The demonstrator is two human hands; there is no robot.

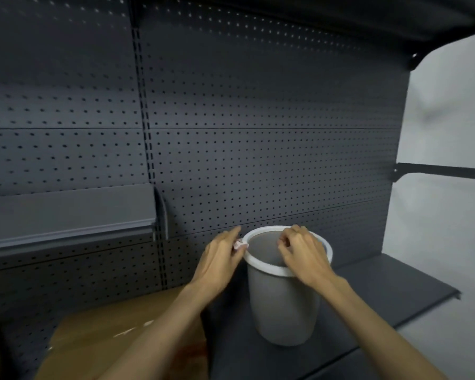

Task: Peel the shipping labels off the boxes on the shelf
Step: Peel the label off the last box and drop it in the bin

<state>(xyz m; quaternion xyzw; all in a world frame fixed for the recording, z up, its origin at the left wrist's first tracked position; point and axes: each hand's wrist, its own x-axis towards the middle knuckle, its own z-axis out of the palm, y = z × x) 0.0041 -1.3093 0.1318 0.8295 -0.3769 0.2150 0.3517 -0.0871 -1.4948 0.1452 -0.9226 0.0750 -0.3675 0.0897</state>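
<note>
A grey waste bin (284,305) with a white rim stands on the dark shelf (381,294). My left hand (220,259) is at the bin's left rim and pinches a small crumpled white scrap of label (239,244). My right hand (303,253) hovers over the bin's opening with its fingers curled; whether it holds anything cannot be seen. A brown cardboard box (115,338) lies at the lower left, under my left forearm, with white label remnants on its top.
A dark pegboard back panel (258,146) fills the view behind the bin. Another shelf (66,215) juts out at the left. A bare bracket (439,171) sticks out at the right, by a pale wall.
</note>
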